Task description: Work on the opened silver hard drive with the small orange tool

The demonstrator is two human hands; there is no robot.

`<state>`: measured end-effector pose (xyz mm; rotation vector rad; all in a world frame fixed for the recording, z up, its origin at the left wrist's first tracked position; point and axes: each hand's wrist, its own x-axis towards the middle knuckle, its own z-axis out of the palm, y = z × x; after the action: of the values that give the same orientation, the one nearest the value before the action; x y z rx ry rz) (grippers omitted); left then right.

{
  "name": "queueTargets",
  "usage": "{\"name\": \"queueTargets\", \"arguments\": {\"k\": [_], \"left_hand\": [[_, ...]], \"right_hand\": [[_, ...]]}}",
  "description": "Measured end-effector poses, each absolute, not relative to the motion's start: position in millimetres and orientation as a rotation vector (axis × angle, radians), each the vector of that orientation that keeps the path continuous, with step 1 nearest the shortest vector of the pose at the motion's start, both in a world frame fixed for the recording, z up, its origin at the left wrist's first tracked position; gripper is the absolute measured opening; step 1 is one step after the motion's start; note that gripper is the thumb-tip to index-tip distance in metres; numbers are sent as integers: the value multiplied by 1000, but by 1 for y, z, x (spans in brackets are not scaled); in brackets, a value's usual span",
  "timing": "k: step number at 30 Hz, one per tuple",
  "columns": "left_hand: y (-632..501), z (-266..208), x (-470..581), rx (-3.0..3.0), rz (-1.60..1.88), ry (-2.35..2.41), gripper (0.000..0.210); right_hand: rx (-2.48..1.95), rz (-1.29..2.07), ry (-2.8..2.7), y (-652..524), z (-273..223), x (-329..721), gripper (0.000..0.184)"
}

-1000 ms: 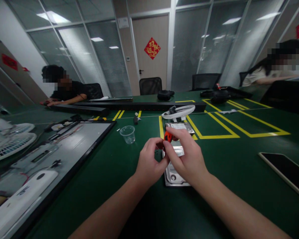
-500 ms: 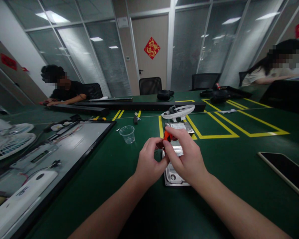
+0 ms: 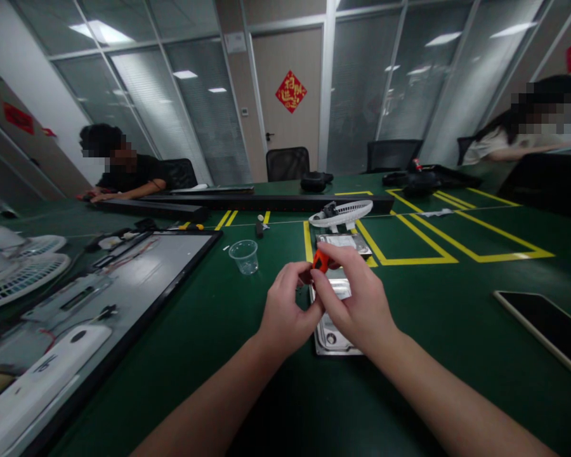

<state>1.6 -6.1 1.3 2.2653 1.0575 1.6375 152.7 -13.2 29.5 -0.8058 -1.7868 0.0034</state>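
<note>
My right hand [image 3: 361,298] is closed on a short orange-and-black screwdriver [image 3: 321,260]; its shaft is hidden behind the fingers. My left hand [image 3: 285,304] meets it from the left, thumb and fingertips pinched at the screwdriver's lower end, and what lies between them is hidden. Under both hands a silver hard drive [image 3: 330,339] lies flat on the green table, partly covered by them. Just beyond it sits a second hard drive [image 3: 360,244] with a label. Tiny dark bits, perhaps screws, lie beside the near drive by my left fingers.
A clear plastic cup [image 3: 244,256] stands left of my hands. A white fan grille [image 3: 349,212] lies behind the drives. An opened flat panel [image 3: 185,247] with parts covers the left side; a phone [image 3: 547,327] lies right. Two people sit across the table [image 3: 438,381].
The orange-and-black screwdriver has turned slightly between the fingers, showing more of its black part. Both hands stay in nearly the same place.
</note>
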Motion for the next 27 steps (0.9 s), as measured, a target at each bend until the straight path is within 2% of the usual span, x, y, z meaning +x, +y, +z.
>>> {"name": "queueTargets", "arguments": {"k": [11, 17, 21, 27], "left_hand": [[-6, 3, 1, 2283, 1558, 1016, 18], [-6, -1, 1, 2238, 1623, 1075, 36], [-6, -1, 1, 2243, 1611, 1070, 25], [-7, 3, 2, 2269, 1545, 1023, 13]], "right_hand": [[-781, 49, -1800, -17, 29, 153, 44], [-802, 4, -1785, -15, 29, 153, 41], [-814, 10, -1778, -16, 32, 152, 37], [-776, 26, -1798, -17, 31, 154, 42]]}}
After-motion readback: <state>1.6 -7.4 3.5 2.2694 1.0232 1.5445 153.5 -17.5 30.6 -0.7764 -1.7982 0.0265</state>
